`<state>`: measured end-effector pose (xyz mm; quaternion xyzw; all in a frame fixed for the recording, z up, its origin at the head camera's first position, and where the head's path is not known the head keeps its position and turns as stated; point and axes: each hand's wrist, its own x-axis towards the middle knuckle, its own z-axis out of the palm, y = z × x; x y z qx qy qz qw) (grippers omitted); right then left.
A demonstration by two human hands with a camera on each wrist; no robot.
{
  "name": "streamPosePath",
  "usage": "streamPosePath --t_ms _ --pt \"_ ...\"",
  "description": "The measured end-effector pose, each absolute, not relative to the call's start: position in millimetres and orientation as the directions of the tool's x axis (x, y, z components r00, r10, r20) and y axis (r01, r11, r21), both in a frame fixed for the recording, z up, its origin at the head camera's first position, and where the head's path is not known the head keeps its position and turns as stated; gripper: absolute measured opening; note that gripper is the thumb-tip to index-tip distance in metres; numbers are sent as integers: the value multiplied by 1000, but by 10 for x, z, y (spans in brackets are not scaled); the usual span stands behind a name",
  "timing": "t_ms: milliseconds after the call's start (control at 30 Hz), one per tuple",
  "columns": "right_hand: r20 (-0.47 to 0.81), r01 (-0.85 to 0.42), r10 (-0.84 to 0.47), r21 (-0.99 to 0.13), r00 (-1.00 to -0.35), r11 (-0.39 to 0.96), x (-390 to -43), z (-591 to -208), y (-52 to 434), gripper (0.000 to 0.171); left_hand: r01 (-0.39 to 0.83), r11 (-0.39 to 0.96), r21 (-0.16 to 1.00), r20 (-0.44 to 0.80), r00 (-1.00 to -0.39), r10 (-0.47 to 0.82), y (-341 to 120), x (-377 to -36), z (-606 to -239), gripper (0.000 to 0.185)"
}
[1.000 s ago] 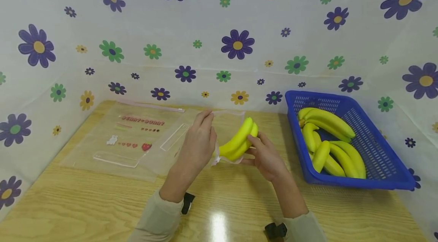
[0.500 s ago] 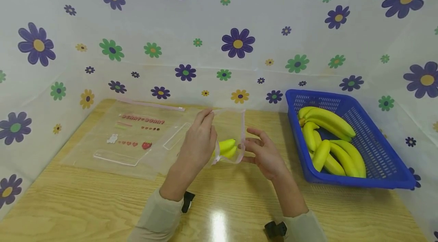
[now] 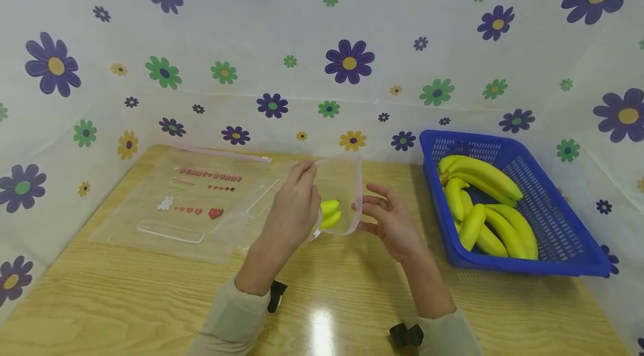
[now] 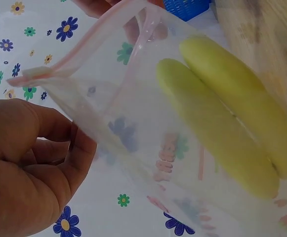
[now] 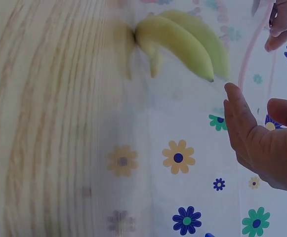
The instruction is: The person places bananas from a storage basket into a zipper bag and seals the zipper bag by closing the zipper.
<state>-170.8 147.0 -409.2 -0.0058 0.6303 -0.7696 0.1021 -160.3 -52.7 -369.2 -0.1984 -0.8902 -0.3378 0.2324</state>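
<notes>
In the head view my left hand (image 3: 293,205) pinches the side of a clear zip bag (image 3: 347,174) at its mouth, above the table. The left wrist view has the thumb and curled fingers on the edge of that bag, below its pink zip strip (image 4: 103,24). A pair of joined yellow bananas (image 4: 217,113) lies inside the bag, partly hidden by my left hand in the head view. My right hand (image 3: 394,227) is at the open mouth, its fingers spread and slightly bent, fingertips right at the pink rim. It holds no banana.
A blue plastic basket (image 3: 568,233) with several bananas (image 3: 483,177) stands at the right on the wooden table (image 3: 151,300). A flat printed zip bag (image 3: 126,205) lies at the left. Flower-patterned cloth (image 3: 302,26) rises behind and at both sides.
The bananas have gone from my right hand deeper into the bag, leftward. My right hand has let go and drawn back to the rim. My left hand stays in place.
</notes>
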Motion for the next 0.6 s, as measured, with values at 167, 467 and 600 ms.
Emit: streamPosePath --t_ms 167,467,600 --pt "-105 135 -151 -969 -983 -207 -1713 -4080 1486 57 524 688 503 562 -803 200 -528 -1606 -3688 36" --pt "-64 94 -187 -983 -980 -159 -1754 -4171 1486 44 512 695 506 580 -798 166 -521 -1615 -3705 34" --pt "-82 108 -210 -987 -974 -115 -1743 -4177 1482 49 520 699 492 610 -778 149 -521 -1632 -3724 32"
